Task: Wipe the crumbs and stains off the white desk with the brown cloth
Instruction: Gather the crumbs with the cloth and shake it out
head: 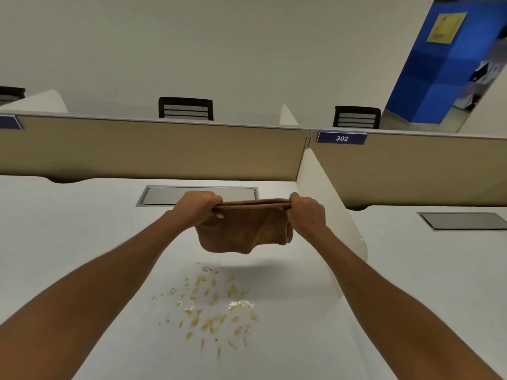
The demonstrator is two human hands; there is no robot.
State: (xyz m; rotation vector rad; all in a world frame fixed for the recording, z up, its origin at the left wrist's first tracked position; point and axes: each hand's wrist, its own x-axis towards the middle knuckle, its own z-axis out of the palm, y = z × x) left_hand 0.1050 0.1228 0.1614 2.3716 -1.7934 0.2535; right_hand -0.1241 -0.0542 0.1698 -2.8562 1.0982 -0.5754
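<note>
The brown cloth hangs in the air above the white desk, stretched between both hands. My left hand grips its left upper corner and my right hand grips its right upper corner. The cloth sags in folds below the taut top edge and casts a shadow on the desk. Closer to me, below the cloth, yellowish crumbs and smeared stains are scattered over the desk, with a small white powdery patch among them.
A grey cable flap is set into the desk behind the hands. A white side divider stands on the right, a beige back partition behind. A neighbouring desk lies to the right. Black chair backs show beyond the partition.
</note>
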